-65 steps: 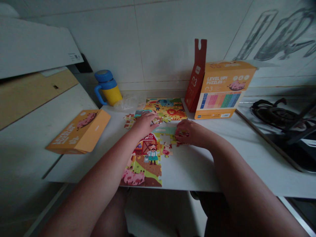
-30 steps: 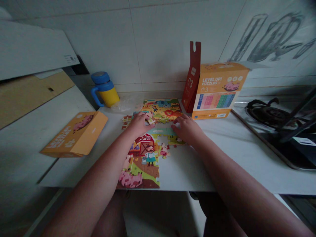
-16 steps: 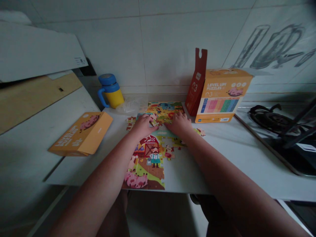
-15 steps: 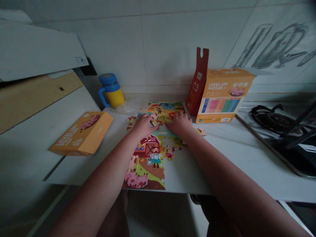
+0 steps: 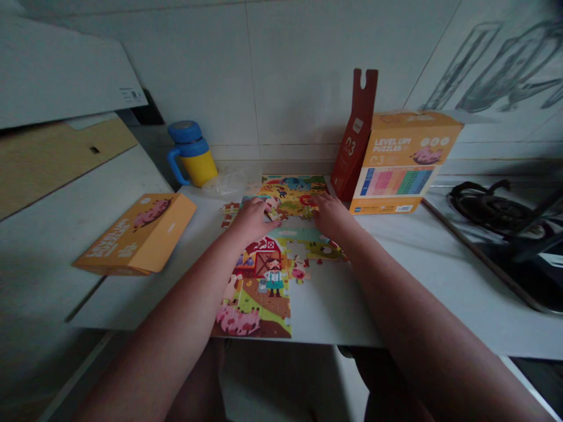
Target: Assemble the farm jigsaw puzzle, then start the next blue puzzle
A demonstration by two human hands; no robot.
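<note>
Farm puzzle [image 5: 272, 281] on white worktop [image 5: 325, 310], pale tiled wall [image 5: 299, 88] behind.

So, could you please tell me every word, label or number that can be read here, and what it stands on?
"LEVEL UP! PUZZLES": the standing box, front.
"03", as best I can tell: its red side and, fainter, its front.
Too small or blurred: its chart and barcode; the lying box; the label on the white board; the stove label.

On the surface [image 5: 323, 313], a puzzle [image 5: 271, 278] is lying near, a mug [image 5: 196, 161] is standing far left, a box [image 5: 400, 161] far right.
</note>
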